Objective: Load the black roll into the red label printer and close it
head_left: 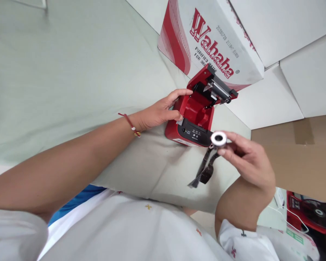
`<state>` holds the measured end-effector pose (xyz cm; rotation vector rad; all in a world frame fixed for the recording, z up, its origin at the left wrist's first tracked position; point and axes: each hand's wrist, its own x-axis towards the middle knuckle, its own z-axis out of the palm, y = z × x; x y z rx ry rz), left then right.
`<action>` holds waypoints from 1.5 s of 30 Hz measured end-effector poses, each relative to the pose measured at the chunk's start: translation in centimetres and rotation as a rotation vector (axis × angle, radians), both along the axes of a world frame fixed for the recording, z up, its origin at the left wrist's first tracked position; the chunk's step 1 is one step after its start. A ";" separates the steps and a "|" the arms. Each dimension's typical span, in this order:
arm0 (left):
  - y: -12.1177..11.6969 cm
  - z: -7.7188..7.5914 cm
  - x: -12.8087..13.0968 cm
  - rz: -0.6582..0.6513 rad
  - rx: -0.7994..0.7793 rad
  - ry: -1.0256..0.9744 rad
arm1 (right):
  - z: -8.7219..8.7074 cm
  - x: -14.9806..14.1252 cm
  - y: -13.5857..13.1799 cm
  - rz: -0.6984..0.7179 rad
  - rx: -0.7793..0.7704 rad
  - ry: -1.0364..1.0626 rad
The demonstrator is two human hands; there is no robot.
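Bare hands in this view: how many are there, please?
2. The left hand touches the open red plastic machine; the right hand holds the small roll with a white ring-shaped end.

Two hands [158,113] [251,159] — one roll [218,139] — one device [192,121]

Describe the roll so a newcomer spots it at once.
Find the Wahaha box, then the open red machine below it. The right hand holds the roll beside that machine: its white end rings a dark hole, unlike the black strips below.
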<state>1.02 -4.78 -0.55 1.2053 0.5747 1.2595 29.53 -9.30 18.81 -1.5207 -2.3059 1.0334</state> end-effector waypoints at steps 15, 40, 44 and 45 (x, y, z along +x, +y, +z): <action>-0.4 1.3 0.0 0.033 -0.004 0.073 | -3.4 -10.4 9.4 0.348 0.198 -0.814; -0.2 0.3 0.0 0.009 0.012 0.034 | -3.5 -8.3 7.7 0.290 0.174 -0.483; 0.0 0.0 0.3 0.001 0.003 -0.018 | -3.0 -7.9 6.0 0.283 0.252 -0.281; 0.0 -0.1 0.4 0.002 0.004 -0.031 | -2.5 -7.7 5.4 0.243 0.317 -0.210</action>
